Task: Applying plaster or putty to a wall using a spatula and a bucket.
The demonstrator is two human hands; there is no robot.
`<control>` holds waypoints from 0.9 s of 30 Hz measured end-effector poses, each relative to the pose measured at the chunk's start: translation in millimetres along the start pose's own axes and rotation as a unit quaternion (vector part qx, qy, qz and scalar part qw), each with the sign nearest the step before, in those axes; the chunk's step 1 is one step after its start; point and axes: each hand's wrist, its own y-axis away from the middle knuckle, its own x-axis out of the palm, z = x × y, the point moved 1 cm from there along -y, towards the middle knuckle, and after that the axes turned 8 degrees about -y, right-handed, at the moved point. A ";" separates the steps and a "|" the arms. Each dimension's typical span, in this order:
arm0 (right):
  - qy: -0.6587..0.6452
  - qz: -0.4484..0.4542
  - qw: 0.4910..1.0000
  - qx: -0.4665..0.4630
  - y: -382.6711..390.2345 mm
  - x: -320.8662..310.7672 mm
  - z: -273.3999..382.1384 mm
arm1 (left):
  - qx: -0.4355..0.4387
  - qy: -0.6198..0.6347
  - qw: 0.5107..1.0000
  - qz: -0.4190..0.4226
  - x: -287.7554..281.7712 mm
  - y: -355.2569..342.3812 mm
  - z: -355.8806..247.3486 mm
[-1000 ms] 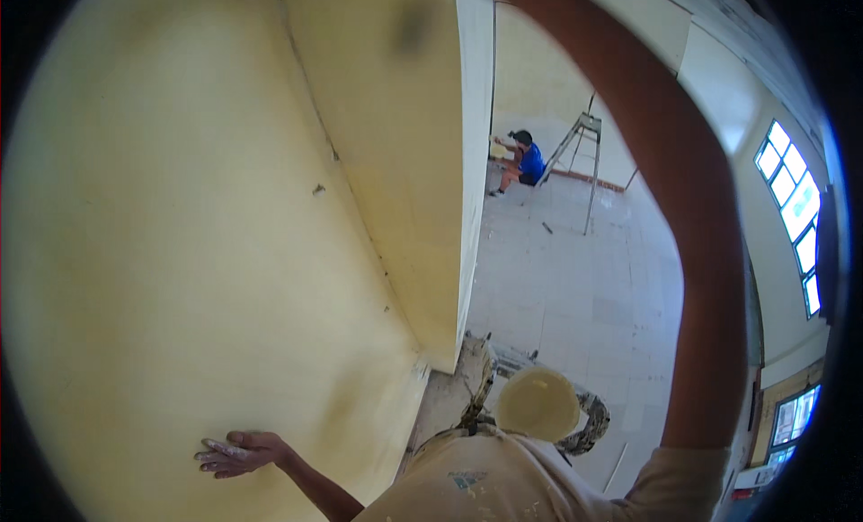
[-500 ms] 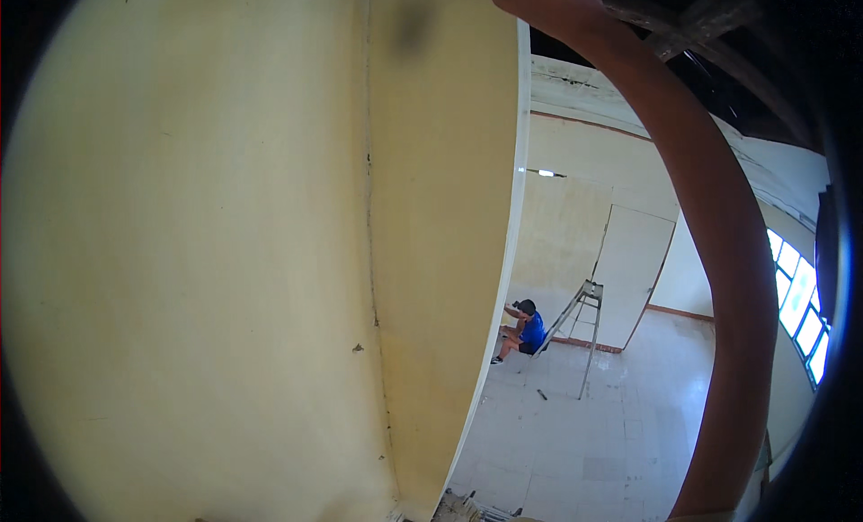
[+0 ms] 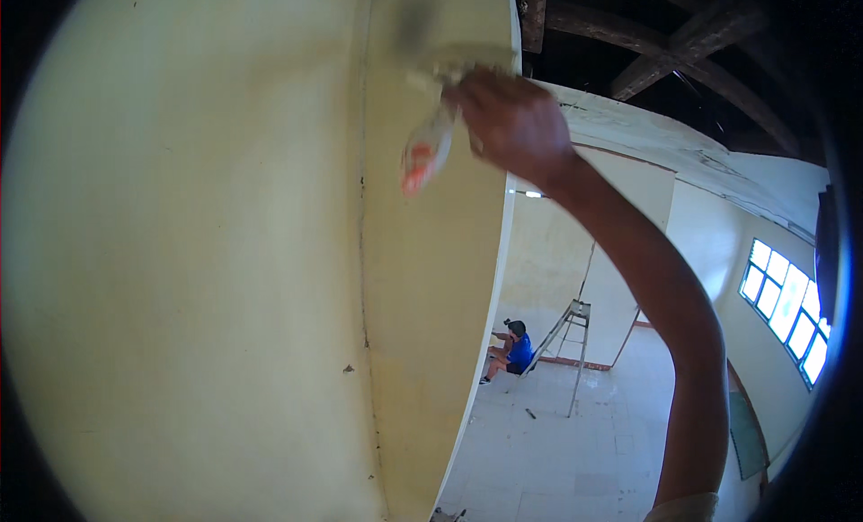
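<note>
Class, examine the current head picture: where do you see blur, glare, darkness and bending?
Head view: the right hand and its orange-marked tool look blurred; the window glares white; the roof beams sit in deep shade; the white wall edge bows with fisheye distortion; the corners go black.

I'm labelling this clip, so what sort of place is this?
Likely a room under renovation: bare beams overhead, a stepladder on the floor, and the right hand holding a blurred tool near the wall.

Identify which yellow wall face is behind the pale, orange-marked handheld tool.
The narrow, darker face right of the dark vertical seam, overlapped by the tool; the broad, paler face lies left.
</note>
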 end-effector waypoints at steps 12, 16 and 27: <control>0.033 0.017 0.990 0.133 -46.5 19.8 -101.7 | -0.002 0.006 1.000 -0.007 3.1 -1.0 -3.5; 0.019 0.045 0.994 0.099 -31.1 3.8 -54.5 | -0.005 0.003 1.000 -0.005 1.8 0.5 1.4; 0.062 0.097 0.981 0.155 -77.6 -15.5 -100.6 | 0.024 -0.005 1.000 0.008 8.8 5.4 5.2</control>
